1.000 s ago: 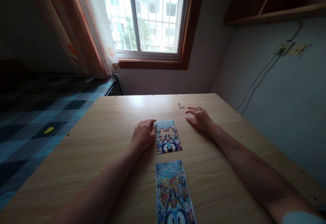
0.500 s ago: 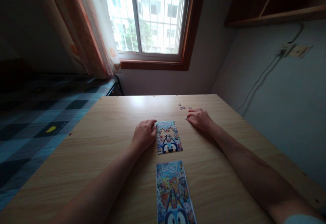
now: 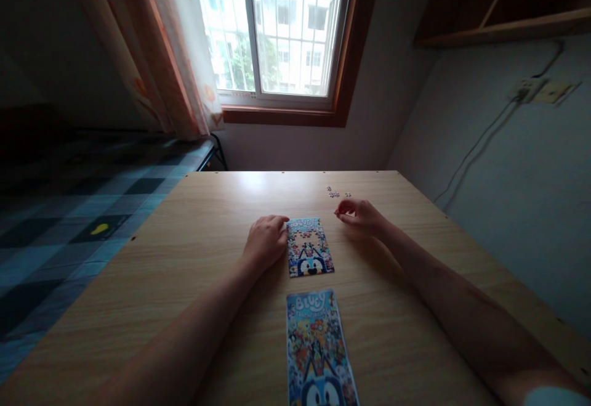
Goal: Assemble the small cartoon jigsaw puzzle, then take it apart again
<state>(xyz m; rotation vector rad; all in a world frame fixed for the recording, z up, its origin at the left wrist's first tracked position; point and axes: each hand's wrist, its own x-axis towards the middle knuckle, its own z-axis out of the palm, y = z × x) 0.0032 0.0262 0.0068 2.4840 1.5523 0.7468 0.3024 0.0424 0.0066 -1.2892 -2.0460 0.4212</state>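
Observation:
A small jigsaw puzzle (image 3: 309,247) with a blue cartoon dog lies on the wooden table (image 3: 194,227), with a gap in its middle. My left hand (image 3: 266,241) rests curled against the puzzle's left edge. My right hand (image 3: 361,215) hovers just right of the puzzle's top, fingers pinched together on a tiny puzzle piece. A few loose puzzle pieces (image 3: 336,193) lie on the table beyond my right hand. Nearer to me lies a printed picture card (image 3: 318,347) with the same blue dog and the word "Bluey".
A bed with a blue checked cover (image 3: 69,221) stands left of the table. A window with a curtain (image 3: 180,42) is behind the table. A wall with a socket and cable (image 3: 521,95) runs along the right, under a wooden shelf (image 3: 498,24).
My right hand went from spread flat on the table to a pinch and lifted slightly near the loose pieces. My left hand stayed at the puzzle's edge.

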